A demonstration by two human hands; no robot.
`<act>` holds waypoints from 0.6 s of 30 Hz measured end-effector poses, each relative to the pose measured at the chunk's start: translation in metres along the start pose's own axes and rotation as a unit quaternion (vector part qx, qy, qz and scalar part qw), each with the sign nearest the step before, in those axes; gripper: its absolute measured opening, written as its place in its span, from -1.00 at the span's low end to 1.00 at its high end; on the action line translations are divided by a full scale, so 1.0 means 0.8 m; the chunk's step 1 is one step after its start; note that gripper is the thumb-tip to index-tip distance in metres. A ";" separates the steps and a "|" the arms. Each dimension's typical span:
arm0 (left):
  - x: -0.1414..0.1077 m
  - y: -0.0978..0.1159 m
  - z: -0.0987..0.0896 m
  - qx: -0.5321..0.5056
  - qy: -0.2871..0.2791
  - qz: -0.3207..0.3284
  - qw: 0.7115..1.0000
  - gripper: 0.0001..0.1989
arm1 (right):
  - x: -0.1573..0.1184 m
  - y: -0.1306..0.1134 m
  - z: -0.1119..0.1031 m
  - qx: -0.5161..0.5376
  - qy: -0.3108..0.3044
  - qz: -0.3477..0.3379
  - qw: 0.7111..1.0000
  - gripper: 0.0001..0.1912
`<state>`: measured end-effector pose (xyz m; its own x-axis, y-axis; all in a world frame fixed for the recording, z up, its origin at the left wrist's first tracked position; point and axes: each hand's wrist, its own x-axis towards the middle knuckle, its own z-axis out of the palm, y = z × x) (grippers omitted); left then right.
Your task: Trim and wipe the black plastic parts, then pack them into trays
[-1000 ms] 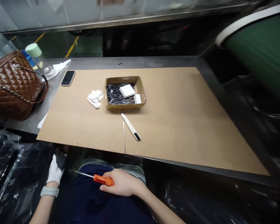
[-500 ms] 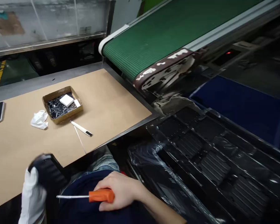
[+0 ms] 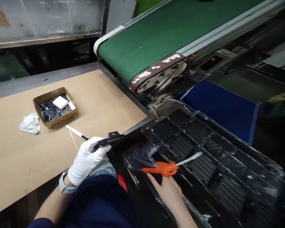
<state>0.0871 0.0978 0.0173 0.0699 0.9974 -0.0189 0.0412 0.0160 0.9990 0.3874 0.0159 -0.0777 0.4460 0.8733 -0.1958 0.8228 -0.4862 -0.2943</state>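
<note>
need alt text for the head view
A white-gloved left hand grips a black plastic piece while a bare right hand holds an orange blow gun over a film-wrapped black tray. Beyond lie a cardboard box of dark parts on a tan board and a green conveyor belt.

The glove (image 3: 85,162) is white, the air blow gun (image 3: 160,168) is orange, and the belt (image 3: 142,41) is green with thin stripes.

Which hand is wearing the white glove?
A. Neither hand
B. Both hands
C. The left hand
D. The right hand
C. The left hand wears the white glove, with a watch on its wrist, while the right hand is bare.
</note>
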 end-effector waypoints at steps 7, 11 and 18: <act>-0.006 -0.009 -0.020 -0.104 0.007 -0.052 0.993 -0.87 | -0.018 -0.096 -0.048 0.112 -0.224 -0.141 0.958 -0.56; -0.012 -0.025 -0.040 -0.406 0.053 -0.097 0.907 -0.73 | -0.015 -0.178 -0.026 0.244 -0.204 -0.248 0.915 -0.55; -0.037 -0.049 -0.083 -0.556 0.308 -0.032 0.772 -0.81 | -0.019 -0.256 0.029 0.322 -0.238 -0.321 0.858 -0.51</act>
<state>0.0177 0.0727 -0.0183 -0.3967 0.8313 -0.3893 -0.8796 -0.2229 0.4203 0.2039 0.1014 -0.0365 -0.3475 0.9305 -0.1156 0.4118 0.0407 -0.9104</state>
